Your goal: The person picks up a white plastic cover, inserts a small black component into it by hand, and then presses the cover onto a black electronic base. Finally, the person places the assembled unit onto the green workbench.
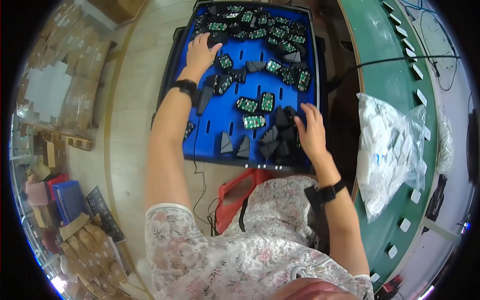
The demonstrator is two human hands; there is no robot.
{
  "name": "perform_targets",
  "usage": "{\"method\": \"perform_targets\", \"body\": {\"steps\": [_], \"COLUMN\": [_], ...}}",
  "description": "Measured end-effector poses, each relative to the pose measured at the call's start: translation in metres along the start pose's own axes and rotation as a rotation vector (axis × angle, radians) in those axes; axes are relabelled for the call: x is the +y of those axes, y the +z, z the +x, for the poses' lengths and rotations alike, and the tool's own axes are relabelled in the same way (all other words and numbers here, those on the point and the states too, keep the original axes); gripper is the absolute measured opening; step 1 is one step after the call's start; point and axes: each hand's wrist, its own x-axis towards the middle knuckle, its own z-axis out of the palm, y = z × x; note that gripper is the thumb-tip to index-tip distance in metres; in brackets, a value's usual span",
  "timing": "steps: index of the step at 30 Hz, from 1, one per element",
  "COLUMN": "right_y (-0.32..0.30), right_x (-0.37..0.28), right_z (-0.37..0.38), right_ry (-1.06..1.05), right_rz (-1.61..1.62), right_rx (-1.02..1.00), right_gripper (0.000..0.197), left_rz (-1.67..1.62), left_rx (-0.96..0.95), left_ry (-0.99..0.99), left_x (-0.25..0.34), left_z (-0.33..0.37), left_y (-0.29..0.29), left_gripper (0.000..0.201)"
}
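Note:
In front of me lies a blue tray (208, 135) with a black rim. Small green circuit boards (254, 121) in black housings are crowded at its far end, and several more lie scattered across the middle. My left hand (199, 54) reaches over the far left part, thumb and fingers apart, next to a black housing (218, 38); whether it touches that piece is unclear. At the near right, my right hand (313, 131) rests along the tray's edge with fingers stretched out, beside a heap of black angular housings (282, 134). Each wrist wears a black strap.
A green workbench (372, 65) runs along my right, bearing a clear bag of white parts (382, 150) and a row of small white pieces (415, 196). A black cable (390, 61) crosses above it. Cartons (75, 45) stand at the left, and a red stool (232, 192) is below the tray.

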Motion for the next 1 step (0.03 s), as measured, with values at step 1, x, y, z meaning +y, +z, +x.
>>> {"method": "perform_targets", "body": {"steps": [1], "right_y": [0.0003], "right_x": [0.0018], "right_z": [-0.0043], "right_ry": [0.045], "right_rz": [0.007], "right_rx": [-0.064], "right_gripper": [0.041], "left_rz": [0.032], "left_rx": [0.031], "left_ry": [0.024], "left_x": [-0.0012], "left_z": [0.0201], "left_y": [0.0079], "left_gripper": [0.057]}}
